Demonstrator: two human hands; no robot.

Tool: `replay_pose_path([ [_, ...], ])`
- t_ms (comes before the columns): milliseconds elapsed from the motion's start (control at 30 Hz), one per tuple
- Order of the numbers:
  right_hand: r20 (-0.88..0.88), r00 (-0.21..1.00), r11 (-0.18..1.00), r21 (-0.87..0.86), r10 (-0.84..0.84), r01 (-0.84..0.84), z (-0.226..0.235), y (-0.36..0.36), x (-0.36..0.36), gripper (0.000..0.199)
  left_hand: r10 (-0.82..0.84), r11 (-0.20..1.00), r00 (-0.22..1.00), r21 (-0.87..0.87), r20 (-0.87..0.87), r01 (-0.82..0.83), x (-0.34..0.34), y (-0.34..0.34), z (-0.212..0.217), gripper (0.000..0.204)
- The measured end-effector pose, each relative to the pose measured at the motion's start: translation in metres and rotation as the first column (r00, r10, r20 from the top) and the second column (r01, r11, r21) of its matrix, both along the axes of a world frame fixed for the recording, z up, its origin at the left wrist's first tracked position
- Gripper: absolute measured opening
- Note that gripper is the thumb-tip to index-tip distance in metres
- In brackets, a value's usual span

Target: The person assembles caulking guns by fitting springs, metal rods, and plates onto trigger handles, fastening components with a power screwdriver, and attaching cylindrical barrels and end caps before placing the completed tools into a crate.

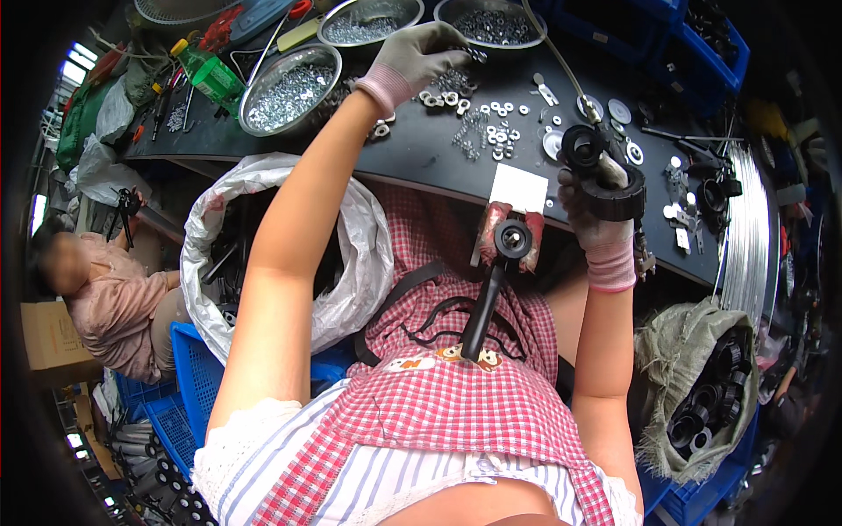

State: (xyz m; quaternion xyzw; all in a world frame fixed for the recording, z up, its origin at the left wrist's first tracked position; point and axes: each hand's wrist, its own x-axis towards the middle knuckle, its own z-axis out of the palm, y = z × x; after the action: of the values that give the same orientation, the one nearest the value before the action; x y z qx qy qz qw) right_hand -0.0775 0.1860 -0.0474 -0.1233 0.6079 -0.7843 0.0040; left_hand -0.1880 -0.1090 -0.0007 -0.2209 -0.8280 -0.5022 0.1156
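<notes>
A cluttered workshop is seen from above, with a dark, curved workbench top across the upper half. At about two o'clock a black ring-shaped rubber part is gripped in the gloved right hand, the fingers wrapped and pressed around it just off the bench edge. At twelve o'clock the gloved left hand is stretched out, its fingertips pinched on small metal pieces above the loose scatter of silver washers and nuts. A slip is judged possible here: the pinched pieces are tiny, and the loose washers could be swept off the edge by the wrist. Three round steel bowls at eleven to twelve o'clock are filled with small bright hardware. A white plastic sack at nine o'clock and a grey woven sack at four o'clock are filled with black parts.
</notes>
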Motion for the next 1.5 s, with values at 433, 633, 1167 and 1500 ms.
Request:
replay_pose_path([
  [433,-0.029,1.000,0.987,0.159,0.004,0.001,-0.038,0.026,0.061,0.025,-0.466,0.544,0.859,-0.698,0.209,0.465,0.141,0.087,0.032,0.017],
  [633,-0.095,0.992,0.934,0.338,-0.086,0.113,-0.029,0.018,0.071,0.018,-0.366,0.408,0.906,-0.839,0.212,0.361,0.142,0.097,0.054,0.016],
  [1167,0.067,0.991,0.947,0.293,0.115,-0.129,-0.001,0.008,0.063,0.015,-0.202,0.795,0.979,-0.587,-0.020,0.152,0.165,0.077,0.022,0.089],
  [1500,0.235,0.958,0.955,0.205,0.165,-0.215,0.024,0.005,0.048,0.041,-0.011,0.892,1.000,-0.451,0.001,0.011,0.180,0.079,-0.043,0.057],
])
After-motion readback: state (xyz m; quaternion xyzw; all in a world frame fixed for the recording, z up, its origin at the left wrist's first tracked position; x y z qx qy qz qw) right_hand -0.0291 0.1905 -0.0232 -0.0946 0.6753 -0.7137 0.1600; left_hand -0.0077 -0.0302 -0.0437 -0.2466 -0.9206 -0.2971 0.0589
